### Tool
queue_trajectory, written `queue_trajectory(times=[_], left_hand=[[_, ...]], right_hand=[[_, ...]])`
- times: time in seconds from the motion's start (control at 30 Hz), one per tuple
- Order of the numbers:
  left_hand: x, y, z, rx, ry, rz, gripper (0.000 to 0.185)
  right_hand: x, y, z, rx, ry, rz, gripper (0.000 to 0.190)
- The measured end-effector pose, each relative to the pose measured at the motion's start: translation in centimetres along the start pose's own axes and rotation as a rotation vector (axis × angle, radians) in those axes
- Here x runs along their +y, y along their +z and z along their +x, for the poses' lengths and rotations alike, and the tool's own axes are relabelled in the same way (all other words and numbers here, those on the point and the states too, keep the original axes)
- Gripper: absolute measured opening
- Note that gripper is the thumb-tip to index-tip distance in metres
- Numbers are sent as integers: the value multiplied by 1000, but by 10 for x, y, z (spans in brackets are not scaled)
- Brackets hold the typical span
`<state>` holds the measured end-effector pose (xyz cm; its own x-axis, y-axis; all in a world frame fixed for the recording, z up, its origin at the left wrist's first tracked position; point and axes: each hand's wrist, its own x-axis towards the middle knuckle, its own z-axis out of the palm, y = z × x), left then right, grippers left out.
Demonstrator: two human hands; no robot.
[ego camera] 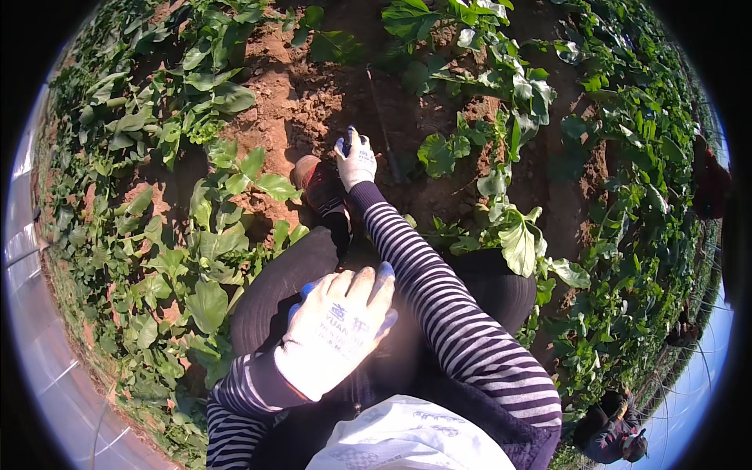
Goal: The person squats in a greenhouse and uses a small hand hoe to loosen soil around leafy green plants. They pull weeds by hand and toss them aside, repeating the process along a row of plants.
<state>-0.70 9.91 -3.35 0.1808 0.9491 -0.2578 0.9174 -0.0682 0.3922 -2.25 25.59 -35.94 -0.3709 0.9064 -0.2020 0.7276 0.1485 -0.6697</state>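
Observation:
My left hand, in a white work glove with blue fingertips and printed writing on its back, is held above my lap, palm turned down. Whether it has anything beneath it is hidden. My right hand, in a matching glove, reaches forward low over the brown soil, just beside my shoe. Its fingers are bent and mostly hidden, so its grip does not show. A thin rod or stake lies on the shaded soil to the right of this hand. Broad-leaved green plants grow to its right.
Leafy crop rows run along my left side and more rows along my right. Plastic sheeting borders the field at far left. Another person is among the plants at the lower right. A white cloth covers my front.

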Motion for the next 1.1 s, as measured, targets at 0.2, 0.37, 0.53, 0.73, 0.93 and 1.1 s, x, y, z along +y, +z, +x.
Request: queue_trajectory(times=[0.2, 0.37, 0.53, 0.73, 0.93, 1.1], left_hand=[[7, -1, 5, -119, -40, 23, 51], [-1, 7, 6, -96, -54, -5, 50], [-9, 13, 8, -115, -31, -38, 51], [-18, 11, 8, -158, -11, -90, 49], [-15, -3, 16, -128, 16, -72, 52], [-14, 11, 11, -64, -14, -20, 53]], right_hand=[[50, 3, 1, -230, -87, -380, 87], [38, 8, 24, -467, -127, -581, 93], [31, 13, 65, -465, -101, -516, 91], [25, 21, 84, -490, -214, -586, 88], [27, 8, 62, -612, -216, -546, 85], [36, 15, 36, -539, -186, -585, 69]])
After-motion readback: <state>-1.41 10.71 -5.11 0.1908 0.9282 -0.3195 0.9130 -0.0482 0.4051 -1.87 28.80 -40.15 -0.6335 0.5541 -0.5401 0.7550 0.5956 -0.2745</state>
